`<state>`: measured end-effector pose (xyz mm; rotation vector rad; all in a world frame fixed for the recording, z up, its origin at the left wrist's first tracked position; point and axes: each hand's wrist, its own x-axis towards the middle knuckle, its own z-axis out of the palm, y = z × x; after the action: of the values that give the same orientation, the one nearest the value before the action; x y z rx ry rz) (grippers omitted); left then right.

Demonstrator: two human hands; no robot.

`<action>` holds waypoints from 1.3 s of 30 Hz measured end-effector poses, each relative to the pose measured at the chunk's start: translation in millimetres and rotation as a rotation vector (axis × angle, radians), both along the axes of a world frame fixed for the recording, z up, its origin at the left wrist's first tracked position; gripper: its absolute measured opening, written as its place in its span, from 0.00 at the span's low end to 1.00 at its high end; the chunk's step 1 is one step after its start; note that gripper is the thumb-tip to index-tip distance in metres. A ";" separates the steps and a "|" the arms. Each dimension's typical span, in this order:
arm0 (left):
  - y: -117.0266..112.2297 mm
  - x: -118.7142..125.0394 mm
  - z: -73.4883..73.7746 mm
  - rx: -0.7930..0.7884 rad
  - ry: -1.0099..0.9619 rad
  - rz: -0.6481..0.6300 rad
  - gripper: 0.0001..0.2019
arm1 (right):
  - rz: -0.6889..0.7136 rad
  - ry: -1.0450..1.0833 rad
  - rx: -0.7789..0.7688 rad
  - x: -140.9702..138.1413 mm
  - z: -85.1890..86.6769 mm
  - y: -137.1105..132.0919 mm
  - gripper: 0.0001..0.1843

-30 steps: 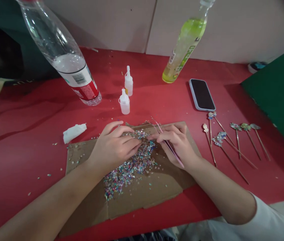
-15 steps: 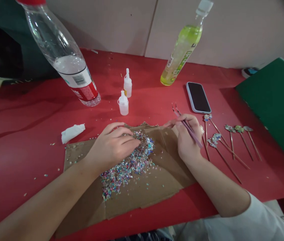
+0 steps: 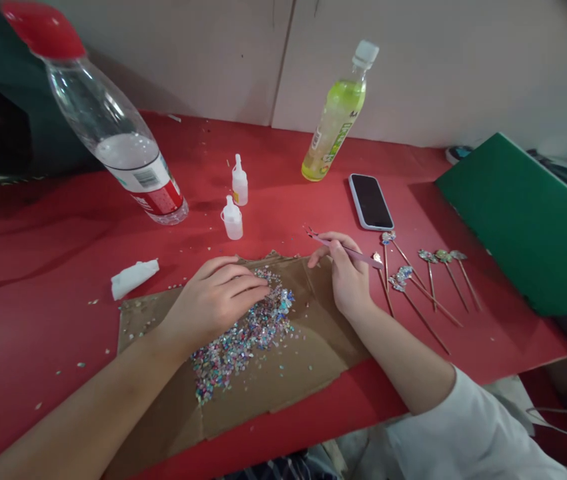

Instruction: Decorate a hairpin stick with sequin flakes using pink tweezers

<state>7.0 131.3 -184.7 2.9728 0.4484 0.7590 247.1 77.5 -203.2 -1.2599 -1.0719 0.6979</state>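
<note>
My left hand rests on a heap of multicoloured sequin flakes, its fingers curled together and nothing visible in them. The heap lies on a torn cardboard sheet. Above the heap's right side, my right hand grips slim pink tweezers, their tips pointing left over the cardboard's far edge. Whether the tips hold a flake is too small to tell. Several thin sticks with sequin-covered tops lie just right of my right hand.
Two small glue bottles stand beyond the cardboard, near a lying plastic bottle and a green drink bottle. A phone, a crumpled tissue and a green board share the red tabletop.
My right hand has lifted off the heap toward the cardboard's far edge, and the tweezers have swung to point left. My left hand stays on the heap. The view has shifted slightly.
</note>
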 end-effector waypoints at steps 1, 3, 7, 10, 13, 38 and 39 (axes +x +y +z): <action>-0.5 0.3 0.1 0.014 0.003 0.004 0.15 | 0.008 0.013 -0.010 -0.2 -0.2 0.4 0.11; -1.8 0.8 0.2 0.040 -0.004 0.008 0.14 | 0.042 0.041 -0.028 -0.7 -0.5 1.1 0.12; -1.9 0.6 3.5 0.120 -0.021 0.021 0.11 | 0.076 0.059 -0.034 -3.2 0.2 1.8 0.12; 1.3 -2.0 12.8 0.191 -0.026 0.050 0.09 | 0.067 0.076 -0.040 -6.8 3.2 1.9 0.14; 0.1 -6.0 24.9 0.218 0.006 0.104 0.07 | 0.080 0.083 -0.048 -10.2 7.4 1.2 0.19; -155.9 35.2 -5.0 -0.206 -0.035 0.888 0.10 | 0.214 -0.307 0.002 14.6 -0.4 -75.0 0.13; -155.6 36.1 -5.4 -0.199 -0.031 0.886 0.10 | 0.207 -0.314 0.000 16.3 -2.5 -81.9 0.15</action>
<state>43.1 -24.4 -190.0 2.4810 1.7615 0.7161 263.4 -4.4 -205.6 -1.2977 -1.4750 0.6677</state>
